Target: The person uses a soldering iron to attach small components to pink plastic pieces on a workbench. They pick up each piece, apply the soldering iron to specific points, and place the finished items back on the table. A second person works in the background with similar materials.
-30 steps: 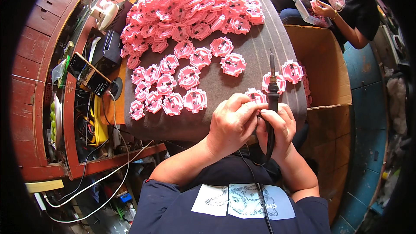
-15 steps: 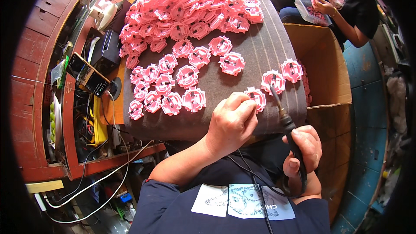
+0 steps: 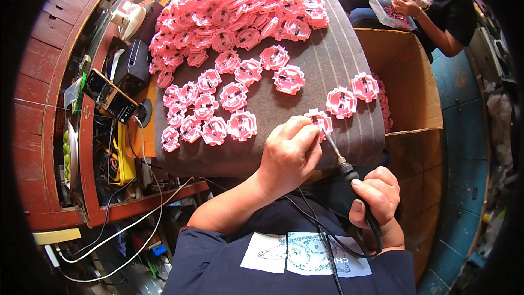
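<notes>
The right hand [image 3: 376, 196] had its grip closed around the black handle of a soldering iron [image 3: 349, 171], the tip at the nearest pink part [image 3: 318, 121] on the dark tabletop [image 3: 289, 110]. Beside it, the left hand [image 3: 291, 152] was pinched closed, its contents hidden. Steady aim and brief, light contact seemed best. 0.5 seconds earlier, the tip pointed farther up-right, over a neighbouring part [image 3: 341, 102].
</notes>
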A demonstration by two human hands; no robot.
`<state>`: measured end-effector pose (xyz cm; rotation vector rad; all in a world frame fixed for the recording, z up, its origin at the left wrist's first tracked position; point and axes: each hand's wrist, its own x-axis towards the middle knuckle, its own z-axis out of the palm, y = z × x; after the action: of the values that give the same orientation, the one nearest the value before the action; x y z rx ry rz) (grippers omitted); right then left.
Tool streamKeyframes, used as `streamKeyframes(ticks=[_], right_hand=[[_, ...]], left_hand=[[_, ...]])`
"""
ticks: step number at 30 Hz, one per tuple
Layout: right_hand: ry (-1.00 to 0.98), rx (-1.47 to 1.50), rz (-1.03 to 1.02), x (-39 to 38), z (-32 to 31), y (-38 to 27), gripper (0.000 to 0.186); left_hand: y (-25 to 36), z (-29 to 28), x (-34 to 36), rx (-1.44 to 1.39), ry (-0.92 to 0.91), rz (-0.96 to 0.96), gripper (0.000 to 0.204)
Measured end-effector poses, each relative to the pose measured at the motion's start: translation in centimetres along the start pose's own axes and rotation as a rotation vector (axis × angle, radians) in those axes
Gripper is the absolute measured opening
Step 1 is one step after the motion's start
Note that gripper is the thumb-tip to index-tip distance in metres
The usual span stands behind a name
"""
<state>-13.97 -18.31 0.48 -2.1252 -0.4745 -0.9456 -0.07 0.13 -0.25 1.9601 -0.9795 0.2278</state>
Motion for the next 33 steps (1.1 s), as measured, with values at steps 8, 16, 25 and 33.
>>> streamKeyframes(ticks=[8, 16, 25, 33], right_hand=[[-0.018, -0.013, 0.006, -0.1, -0.1, 0.0, 0.030], [-0.032, -0.035, -0.001, 0.0, -0.1, -0.1, 0.030], [-0.020, -0.041, 0.002, -0.2, -0.1, -0.1, 0.025], [0.167, -0.086, 0.037, -0.4, 1.0, 1.3, 0.037]], left_hand=[[-0.1, 0.1, 0.1, 0.017, 0.013, 0.031, 0.022], [-0.1, 0.1, 0.1, 0.011, 0.001, 0.020, 0.022], [-0.1, 0.0, 0.1, 0.012, 0.001, 0.027, 0.023], [0.1, 0.0, 0.0, 0.014, 0.001, 0.016, 0.022]])
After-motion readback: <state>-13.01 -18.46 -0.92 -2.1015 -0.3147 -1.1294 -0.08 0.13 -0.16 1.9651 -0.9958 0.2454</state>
